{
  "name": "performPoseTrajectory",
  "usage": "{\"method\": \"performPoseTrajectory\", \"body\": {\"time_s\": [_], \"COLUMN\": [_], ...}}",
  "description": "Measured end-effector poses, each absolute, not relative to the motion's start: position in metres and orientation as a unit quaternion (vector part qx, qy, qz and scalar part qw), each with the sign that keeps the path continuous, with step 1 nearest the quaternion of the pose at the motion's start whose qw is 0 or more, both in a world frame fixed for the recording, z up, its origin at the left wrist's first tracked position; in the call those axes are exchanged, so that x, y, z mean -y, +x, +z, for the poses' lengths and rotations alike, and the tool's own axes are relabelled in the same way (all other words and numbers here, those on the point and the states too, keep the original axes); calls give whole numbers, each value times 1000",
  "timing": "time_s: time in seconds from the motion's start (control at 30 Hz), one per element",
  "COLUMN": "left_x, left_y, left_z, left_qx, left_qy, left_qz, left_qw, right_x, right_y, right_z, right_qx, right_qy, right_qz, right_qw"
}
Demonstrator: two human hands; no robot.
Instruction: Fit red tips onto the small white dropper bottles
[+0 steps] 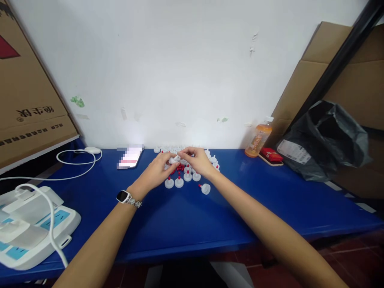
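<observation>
My left hand (pixel 158 171), with a watch on the wrist, is closed around a white nozzle cap (pixel 174 160) over the middle of the blue table. My right hand (pixel 198 161) meets it from the right, thumb and fingertips pinched together near the cap; whatever is between them is too small to make out. Below the hands lies a pile of small red tips (pixel 180 168). Several white nozzle caps with red tips stand upright in front, among them one near cap (pixel 179 183). A tipped-over cap (pixel 205 189) lies on its side nearer me. More white caps are partly hidden behind my hands.
A phone (pixel 131 157) lies at the back left. A power strip (pixel 39 236) with plugs and a white cable (pixel 75 178) occupies the left side. On the right are an orange drink bottle (pixel 258 138), a red box (pixel 271 155) and a dark plastic bag (pixel 324 136).
</observation>
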State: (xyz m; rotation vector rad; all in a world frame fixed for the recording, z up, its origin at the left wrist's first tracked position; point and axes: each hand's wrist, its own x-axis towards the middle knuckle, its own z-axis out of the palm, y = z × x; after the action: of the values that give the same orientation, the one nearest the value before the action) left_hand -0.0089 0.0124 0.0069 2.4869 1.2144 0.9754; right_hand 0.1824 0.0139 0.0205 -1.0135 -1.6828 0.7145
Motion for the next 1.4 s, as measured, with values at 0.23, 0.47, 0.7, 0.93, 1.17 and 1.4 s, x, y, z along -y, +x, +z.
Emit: {"method": "performPoseTrajectory", "body": {"time_s": [0.23, 0.47, 0.7, 0.93, 1.17, 1.4], "left_x": [-10, -4, -6, -5, -3, -6], "left_y": [-17, -3, -5, -10, -12, -17], "left_z": [4, 0, -2, 5, 9, 10], "left_qx": [-443, -398, -409, -433, -441, -445], "left_qy": [826, 855, 851, 829, 821, 823], "left_qz": [334, 318, 318, 344, 350, 341], "left_qw": [95, 93, 88, 89, 98, 95], "right_x": [29, 70, 55, 51, 48, 34], "right_y": [212, 228, 218, 200, 199, 212], "right_z": [14, -6, -17, -23, -26, -23], "right_qx": [806, 831, 825, 801, 793, 777], "right_qy": [-501, -511, -474, -424, -466, -523], "right_qz": [61, 8, 93, 106, 167, 120], "right_qw": [309, 219, 295, 410, 354, 331]}}
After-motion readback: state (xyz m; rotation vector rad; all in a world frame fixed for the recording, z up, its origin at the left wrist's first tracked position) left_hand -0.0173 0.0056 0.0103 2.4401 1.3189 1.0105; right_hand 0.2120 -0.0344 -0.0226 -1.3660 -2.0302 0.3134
